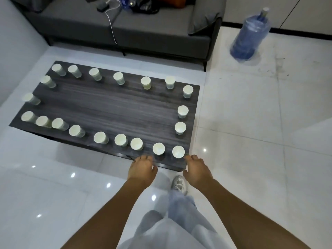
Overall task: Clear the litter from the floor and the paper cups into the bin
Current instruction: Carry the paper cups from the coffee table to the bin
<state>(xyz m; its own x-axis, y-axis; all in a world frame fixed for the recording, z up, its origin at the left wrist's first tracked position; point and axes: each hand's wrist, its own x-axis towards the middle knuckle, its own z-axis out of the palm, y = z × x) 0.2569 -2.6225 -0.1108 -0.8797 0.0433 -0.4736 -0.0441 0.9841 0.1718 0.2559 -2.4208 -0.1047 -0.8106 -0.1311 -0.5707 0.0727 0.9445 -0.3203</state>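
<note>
Both hands are out over the near edge of the dark wood coffee table, low centre of the frame. Left hand and right hand have loose fingers, holding nothing. Paper cups ring the tabletop, the nearest one just beyond the right hand's fingertips. Grey sofa up top, blue water jug upper right.
</note>
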